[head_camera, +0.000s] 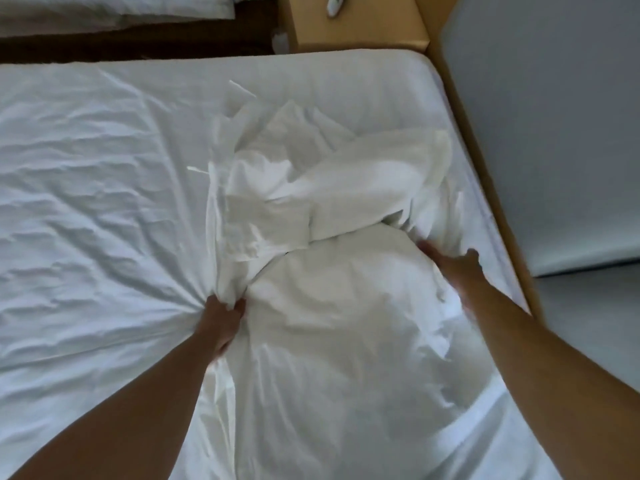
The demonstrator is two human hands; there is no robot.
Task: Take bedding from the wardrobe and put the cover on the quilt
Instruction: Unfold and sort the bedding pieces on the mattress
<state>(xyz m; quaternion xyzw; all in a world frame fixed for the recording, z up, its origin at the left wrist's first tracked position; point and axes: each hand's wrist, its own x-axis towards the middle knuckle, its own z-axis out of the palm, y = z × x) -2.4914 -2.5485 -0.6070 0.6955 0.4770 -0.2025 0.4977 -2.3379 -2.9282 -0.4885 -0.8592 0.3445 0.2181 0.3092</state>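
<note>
Clutching a gather of thin white cloth at 7 o'clock of the heap, the person's left grip [223,315] is closed tight on what looks like the cover [256,220]. The sheet of the bed [86,168] puckers toward that fist, so some sheet may be caught in the same hold, and a pull from here could drag it loose from the mattress.

At 3 o'clock the right grip [453,268] lies open against the bedding with its fingers reaching into a fold. It is blurred and appears to hold nothing. If it tugs without closing, the cloth would probably slip and that side stay bunched.

Between the two arms swells the puffy quilt [329,334], lying on the bed toward its 3 o'clock edge. White on white, its corners cannot be told from the cover's, so a corner could easily go into the wrong place and twist the filling.

Beyond, toward 11 o'clock, loose ties [239,90] stick out and could snag or knot. The heap sits near the bed's edge, and a hard shake might spill it onto the floor [571,168]. A nightstand [360,29] stands at 12 o'clock, well apart.
</note>
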